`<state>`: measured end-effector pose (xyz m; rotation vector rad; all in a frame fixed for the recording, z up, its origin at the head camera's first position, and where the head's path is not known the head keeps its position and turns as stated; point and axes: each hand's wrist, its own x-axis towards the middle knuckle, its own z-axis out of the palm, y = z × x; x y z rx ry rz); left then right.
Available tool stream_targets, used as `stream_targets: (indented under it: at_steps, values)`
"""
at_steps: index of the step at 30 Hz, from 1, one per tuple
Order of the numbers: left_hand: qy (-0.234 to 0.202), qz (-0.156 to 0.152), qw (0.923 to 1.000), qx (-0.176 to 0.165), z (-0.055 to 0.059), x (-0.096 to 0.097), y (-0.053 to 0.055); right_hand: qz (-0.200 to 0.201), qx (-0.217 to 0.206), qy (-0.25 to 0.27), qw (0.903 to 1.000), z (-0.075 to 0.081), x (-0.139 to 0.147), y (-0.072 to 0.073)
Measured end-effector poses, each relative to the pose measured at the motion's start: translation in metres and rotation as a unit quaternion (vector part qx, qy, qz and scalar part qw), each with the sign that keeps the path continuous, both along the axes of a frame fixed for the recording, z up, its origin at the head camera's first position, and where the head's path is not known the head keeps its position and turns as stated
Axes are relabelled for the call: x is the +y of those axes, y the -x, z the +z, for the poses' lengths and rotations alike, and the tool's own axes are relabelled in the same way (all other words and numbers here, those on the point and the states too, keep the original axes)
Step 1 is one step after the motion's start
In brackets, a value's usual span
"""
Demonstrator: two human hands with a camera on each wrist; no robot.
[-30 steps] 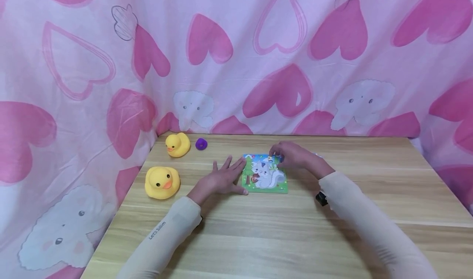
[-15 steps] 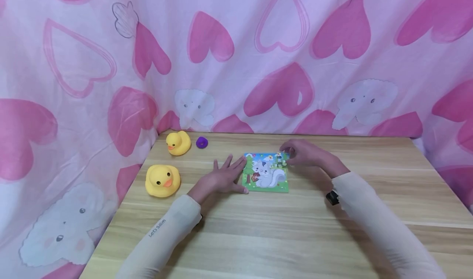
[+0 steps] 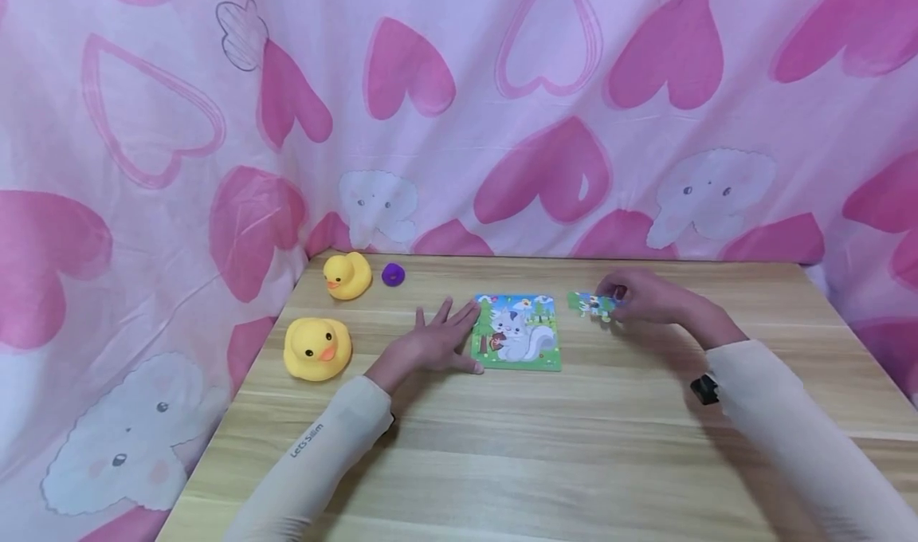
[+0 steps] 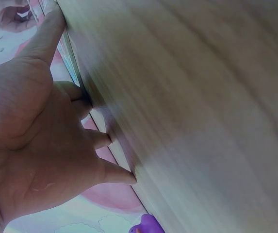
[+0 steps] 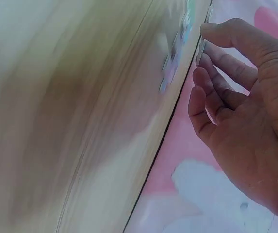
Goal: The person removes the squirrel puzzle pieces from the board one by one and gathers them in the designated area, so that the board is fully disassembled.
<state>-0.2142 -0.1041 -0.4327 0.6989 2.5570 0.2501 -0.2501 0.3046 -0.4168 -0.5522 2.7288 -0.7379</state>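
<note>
On the table lies a square picture puzzle board (image 3: 522,333) showing a grey-white squirrel. My left hand (image 3: 433,345), its fingers spread, rests at the board's left edge; in the left wrist view, the fingertips (image 4: 129,178) touch the tabletop. To the right of the board my right hand (image 3: 649,296) pinches a thin puzzle piece (image 5: 200,54) between thumb and fingers. In the head view green and blue jigsaw pieces (image 3: 590,304) show beside those fingertips, partly hidden by the hand. How many there are I cannot tell.
Two yellow rubber ducks, one near the back (image 3: 347,276) and a larger one in front (image 3: 318,349), stand on the left of the wooden table (image 3: 495,454). A small purple duck (image 3: 393,275) is beside the back one. A heart-patterned pink curtain (image 3: 459,127) hangs behind.
My right hand has moved right, from over the board's upper right corner to beside it, carrying pieces off the picture. My left hand has stayed at the board's left edge.
</note>
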Motion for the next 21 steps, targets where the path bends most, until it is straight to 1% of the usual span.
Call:
stream_targets:
  at_steps: [6, 11, 15, 21]
  values:
    - [0.002, -0.002, 1.0, -0.001, 0.0, 0.0, -0.001, -0.005, 0.003, -0.005, 1.0, 0.0, 0.027, -0.003]
    - [0.002, -0.002, 1.0, -0.001, -0.001, -0.001, 0.0, -0.01, -0.01, -0.022, 0.9997, 0.0, 0.04, -0.001]
    - [0.001, 0.001, 1.0, 0.0, -0.003, 0.0, 0.002, -0.015, -0.008, -0.032, 0.9993, -0.001, 0.047, 0.001]
    - [0.001, 0.007, 1.0, -0.002, -0.003, 0.0, 0.002, 0.005, 0.002, -0.045, 0.999, -0.003, 0.054, 0.006]
